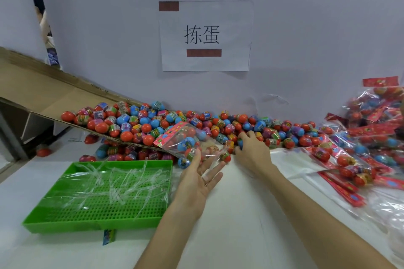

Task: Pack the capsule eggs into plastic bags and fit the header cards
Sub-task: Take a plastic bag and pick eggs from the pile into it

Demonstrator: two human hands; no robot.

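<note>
Left hand, palm up with fingers straight, supports the filled plastic bag bearing a header card, mid-desk. Right hand curls around capsule eggs at the far pile's near edge.

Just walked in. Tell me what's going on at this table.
A person is bagging capsule eggs. The left hand, palm up with fingers straight, supports a clear plastic bag partly filled with eggs, with a pink header card at its far end. The right hand curls its fingers over eggs at the edge of the loose pile spilling off a cardboard ramp. On the right, finished bags with red cards lie heaped; on the left sits a green tray holding clear film.
</note>
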